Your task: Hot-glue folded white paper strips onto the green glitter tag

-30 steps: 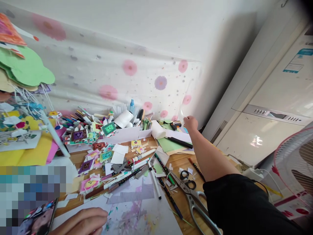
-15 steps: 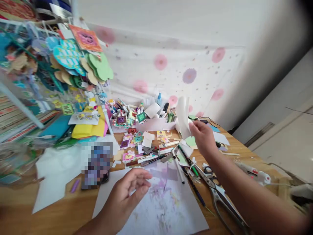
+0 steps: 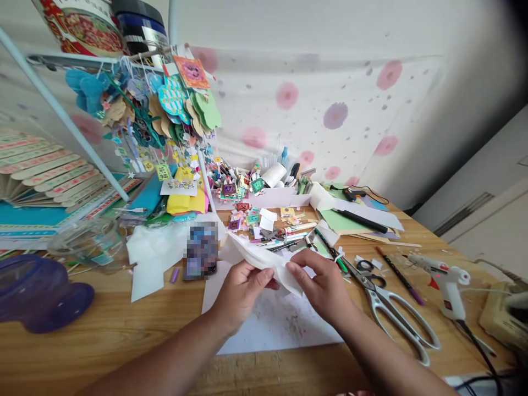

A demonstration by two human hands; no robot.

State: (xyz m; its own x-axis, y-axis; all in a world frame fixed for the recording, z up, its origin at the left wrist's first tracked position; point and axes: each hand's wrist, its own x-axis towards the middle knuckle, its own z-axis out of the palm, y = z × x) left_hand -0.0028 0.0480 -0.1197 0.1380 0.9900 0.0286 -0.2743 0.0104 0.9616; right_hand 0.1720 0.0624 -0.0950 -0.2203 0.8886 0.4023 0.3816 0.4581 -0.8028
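Note:
A thin, limp white sheet [image 3: 264, 257], like tissue, is pinched between both hands above the desk. My left hand [image 3: 241, 291] is closed on its lower edge, thumb on top. My right hand [image 3: 319, 280] grips its right end between thumb and fingers. Whether it is folded into layers I cannot tell. Below the hands lies a stained white paper [image 3: 272, 327] with faint coloured marks. Right of my right hand are large grey-handled scissors [image 3: 396, 311] and a smaller black-handled pair [image 3: 371, 272]. A phone [image 3: 201, 250], its screen blurred out, lies left of the paper.
A white glue gun [image 3: 447, 283] with its cord stands at the right. Pens and small coloured cards lie behind the hands, before a pen-filled box [image 3: 276, 198]. Paper ornaments [image 3: 177, 99] hang from a rack at the left. A purple translucent object [image 3: 45, 294] sits front left.
My right hand has come from the back of the desk toward me with the white sheet. My left hand, open before, now grips it too. The view has shifted left.

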